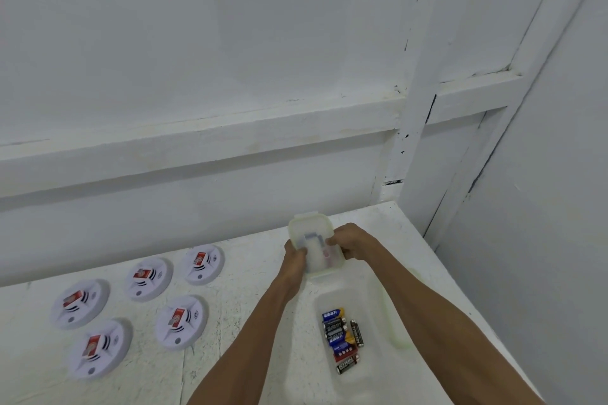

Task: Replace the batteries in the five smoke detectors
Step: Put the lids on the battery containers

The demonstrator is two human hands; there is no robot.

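Several white round smoke detectors (181, 322) lie on the white table at the left, each with a red battery on top. A small translucent lidded container (317, 248) is held tilted above the table between both hands. My left hand (294, 251) grips its left edge and my right hand (350, 240) grips its right edge. Blurred items show through its plastic. Below it, an open clear tray (371, 309) holds several loose batteries (342, 340), black, blue and red.
The white table (237, 273) ends at a wall with a ledge (197, 141) behind. A white panel wall (526, 207) closes the right side. The tray sits near the table's right edge.
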